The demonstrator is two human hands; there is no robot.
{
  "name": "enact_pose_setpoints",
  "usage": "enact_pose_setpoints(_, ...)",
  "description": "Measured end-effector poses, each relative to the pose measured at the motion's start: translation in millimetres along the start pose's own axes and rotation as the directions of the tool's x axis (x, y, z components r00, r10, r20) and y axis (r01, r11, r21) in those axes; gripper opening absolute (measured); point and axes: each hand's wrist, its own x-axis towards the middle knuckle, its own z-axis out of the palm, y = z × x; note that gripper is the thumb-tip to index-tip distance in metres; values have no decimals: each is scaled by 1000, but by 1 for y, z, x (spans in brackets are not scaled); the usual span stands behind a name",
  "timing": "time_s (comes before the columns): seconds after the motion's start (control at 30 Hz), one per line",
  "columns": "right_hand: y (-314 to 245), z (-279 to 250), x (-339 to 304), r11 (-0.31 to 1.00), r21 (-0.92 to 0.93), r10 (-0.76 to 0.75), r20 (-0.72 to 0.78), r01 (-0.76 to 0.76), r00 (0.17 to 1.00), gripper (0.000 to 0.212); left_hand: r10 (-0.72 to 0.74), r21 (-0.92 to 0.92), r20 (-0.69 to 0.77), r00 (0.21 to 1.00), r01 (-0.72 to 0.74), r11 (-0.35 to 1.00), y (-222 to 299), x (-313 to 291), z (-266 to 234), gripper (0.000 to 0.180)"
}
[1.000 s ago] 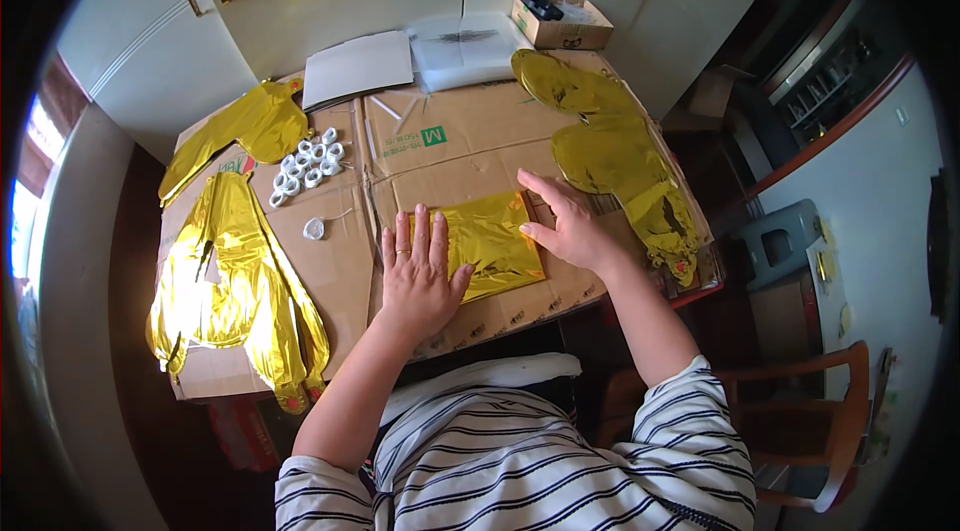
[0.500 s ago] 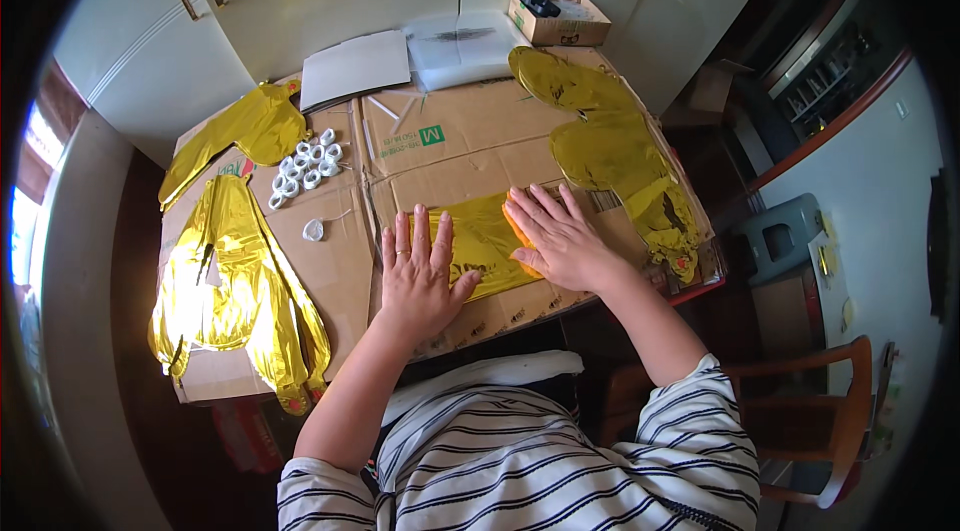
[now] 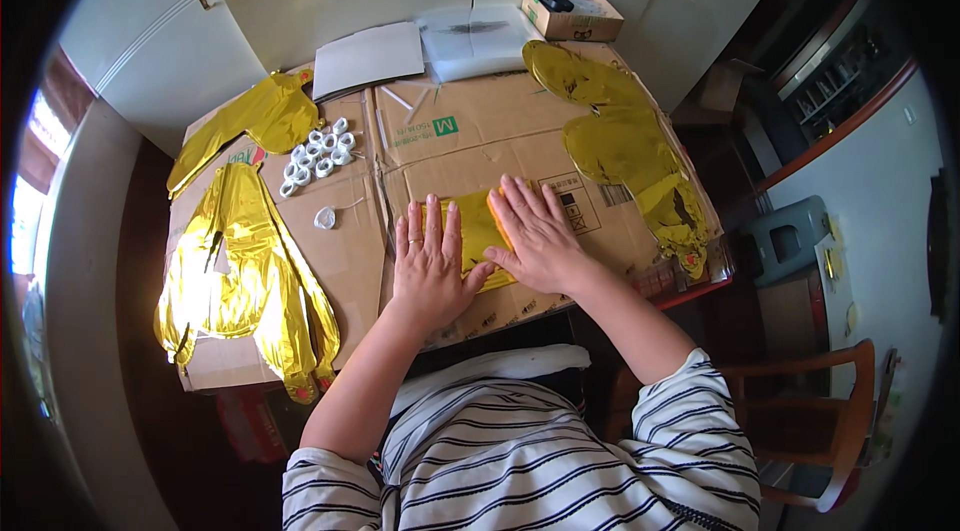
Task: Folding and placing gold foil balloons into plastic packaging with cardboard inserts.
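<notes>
A folded strip of gold foil (image 3: 470, 221), apparently a flat balloon, lies near the front edge of the cardboard. My left hand (image 3: 432, 271) rests flat on its left end, fingers stretched out. My right hand (image 3: 540, 241) lies flat on its right end, fingers extended and thumb apart. Something orange (image 3: 497, 214) shows along the inner edge of my right hand; its kind is mostly hidden. Other flat gold foil balloons lie at the left front (image 3: 240, 261), left back (image 3: 250, 121) and right (image 3: 620, 141).
Several white ribbon rolls (image 3: 322, 153) sit left of centre, with one loose roll (image 3: 325, 218) nearer me. Behind are white sheets (image 3: 370, 61), clear plastic (image 3: 480, 41) and a small box (image 3: 585, 21). Cardboard (image 3: 450, 156) covers the table. A wooden chair (image 3: 850, 401) stands at right.
My right hand has slid left along the foil, closer to my left hand, and less of the strip shows between them. The whole view has shifted slightly.
</notes>
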Motion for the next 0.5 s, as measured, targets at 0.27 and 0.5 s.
enact_pose_setpoints(0.27, -3, 1, -6, 999, -34, 32, -1, -32, 999, 85, 5, -25, -28, 1000, -6, 1000, 1, -5, 0, 89)
enact_pose_setpoints(0.5, -4, -1, -4, 998, -49, 47, 5, -46, 999, 84, 0, -7, -50, 999, 0, 1000, 1, -5, -1, 89)
